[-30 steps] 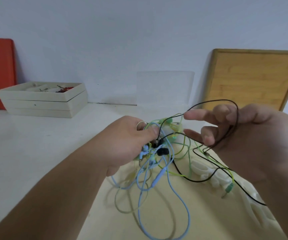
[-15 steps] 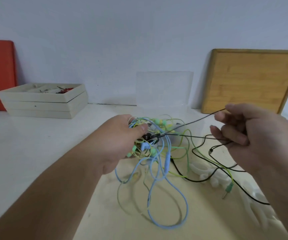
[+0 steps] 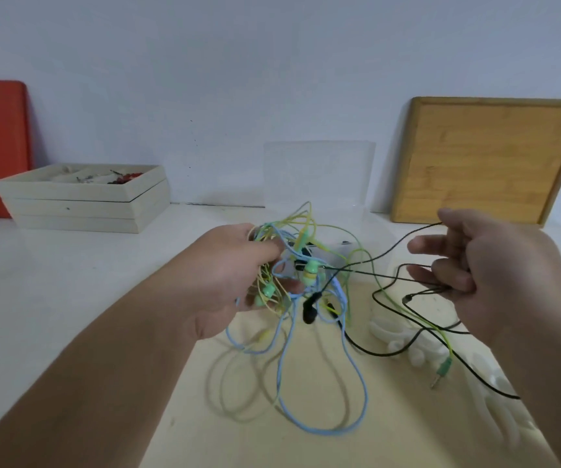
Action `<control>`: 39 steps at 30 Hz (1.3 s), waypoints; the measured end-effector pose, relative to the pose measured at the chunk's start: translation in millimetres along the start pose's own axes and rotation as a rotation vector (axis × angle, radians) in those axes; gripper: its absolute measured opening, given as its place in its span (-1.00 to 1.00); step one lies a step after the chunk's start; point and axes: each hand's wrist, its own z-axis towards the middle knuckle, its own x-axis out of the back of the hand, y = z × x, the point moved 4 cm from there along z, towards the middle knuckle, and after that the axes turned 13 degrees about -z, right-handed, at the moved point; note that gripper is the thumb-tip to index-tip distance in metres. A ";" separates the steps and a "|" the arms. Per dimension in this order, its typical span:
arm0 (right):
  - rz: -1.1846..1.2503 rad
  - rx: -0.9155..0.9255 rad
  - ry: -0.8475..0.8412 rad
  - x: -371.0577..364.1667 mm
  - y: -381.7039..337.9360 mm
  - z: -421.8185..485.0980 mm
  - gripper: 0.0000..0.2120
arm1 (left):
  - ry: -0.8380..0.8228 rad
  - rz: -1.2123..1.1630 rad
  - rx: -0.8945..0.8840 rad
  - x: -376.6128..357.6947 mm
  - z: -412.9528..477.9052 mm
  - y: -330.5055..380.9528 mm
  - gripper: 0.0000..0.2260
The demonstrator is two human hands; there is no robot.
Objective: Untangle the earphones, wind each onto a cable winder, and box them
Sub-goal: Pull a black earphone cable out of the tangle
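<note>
Tangled earphones [image 3: 292, 271] in left hand [image 3: 228, 275], black cable [image 3: 373, 258] in right hand [image 3: 495, 265]

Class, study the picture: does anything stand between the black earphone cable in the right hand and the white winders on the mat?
Yes. The black cable pinched by the right hand runs into the tangle gripped by the left hand, threaded among the blue cable and green cable. Nothing else blocks the winders.

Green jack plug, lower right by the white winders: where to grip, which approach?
Pinch the green plug across its thick sleeve, not the metal tip or thin cable. Come from the near side, probably: bare mat there, black cable runs just beyond.
</note>
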 end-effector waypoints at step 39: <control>0.097 0.023 -0.070 7.1 -4.5 6.0 -0.64 | -0.101 0.272 0.043 30.7 -5.7 15.1 -0.66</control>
